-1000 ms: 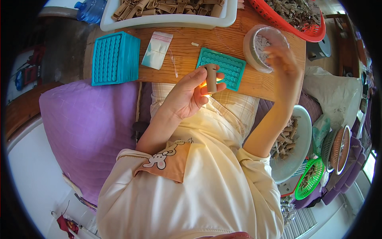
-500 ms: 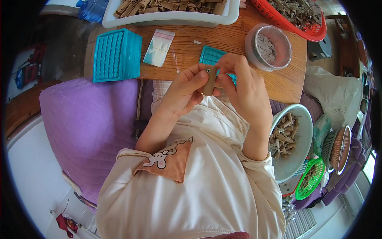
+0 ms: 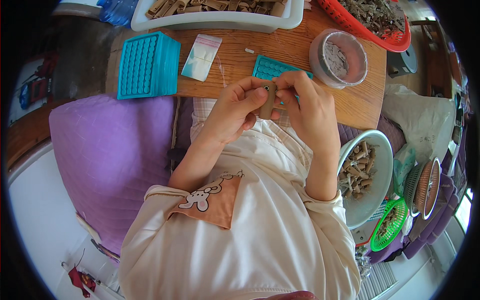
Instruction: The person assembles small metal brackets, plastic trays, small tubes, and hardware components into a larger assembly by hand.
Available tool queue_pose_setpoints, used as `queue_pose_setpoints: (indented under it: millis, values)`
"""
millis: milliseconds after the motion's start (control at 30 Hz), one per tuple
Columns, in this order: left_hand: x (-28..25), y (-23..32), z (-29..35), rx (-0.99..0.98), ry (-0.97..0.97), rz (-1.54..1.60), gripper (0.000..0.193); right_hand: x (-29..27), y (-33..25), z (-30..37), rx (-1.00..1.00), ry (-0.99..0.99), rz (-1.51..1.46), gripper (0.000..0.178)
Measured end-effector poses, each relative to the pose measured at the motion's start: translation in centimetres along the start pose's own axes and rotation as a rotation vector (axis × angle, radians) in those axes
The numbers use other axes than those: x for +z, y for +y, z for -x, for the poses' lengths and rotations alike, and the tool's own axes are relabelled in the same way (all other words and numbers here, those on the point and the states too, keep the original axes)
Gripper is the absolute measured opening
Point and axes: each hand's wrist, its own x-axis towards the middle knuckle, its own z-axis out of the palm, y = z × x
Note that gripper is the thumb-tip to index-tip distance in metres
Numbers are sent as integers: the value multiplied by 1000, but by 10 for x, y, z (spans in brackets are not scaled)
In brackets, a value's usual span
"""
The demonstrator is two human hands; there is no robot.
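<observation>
My left hand (image 3: 235, 107) is closed around a brown plastic casing (image 3: 268, 102), a slim piece held upright with a small round hole near its top. The left thumb presses on its face. My right hand (image 3: 307, 102) is at the casing's upper right side, thumb and forefinger pinched together; whatever sits between those fingertips is too small to make out. Both hands are over the table's near edge. Just behind them lies a teal tray (image 3: 272, 67) with rows of round cells, partly covered by my right hand.
A stack of teal trays (image 3: 135, 67) and a plastic-bag packet (image 3: 201, 57) lie on the wooden table (image 3: 235, 45). Behind stands a white bin (image 3: 215, 21) of brown casings. Rightward are a clear tub (image 3: 357, 55), a red basket (image 3: 395, 42) and a pale basin (image 3: 382, 170) of casings.
The casing and both hands have shifted slightly right. The casing has turned a little, and the right fingertips have closed in against its top edge.
</observation>
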Motion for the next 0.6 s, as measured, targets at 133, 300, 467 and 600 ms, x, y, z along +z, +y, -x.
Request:
queue_pose_setpoints:
  millis: [133, 300, 467, 600]
  values:
    - [-2, -2, 0, 13, 4, 77, 29, 2, 6, -3, 16, -9, -86, 13]
    - [3, 2, -1, -11, -41, 187, 31, 6, 15, -5, 67, 84, -255, 8]
    - [5, 6, -4, -55, 8, 230, 31, 4, 10, -9, 54, 16, -222, 7]
    - [6, 7, -8, -64, 45, 227, 30, 5, 11, -12, 32, 6, -200, 8]
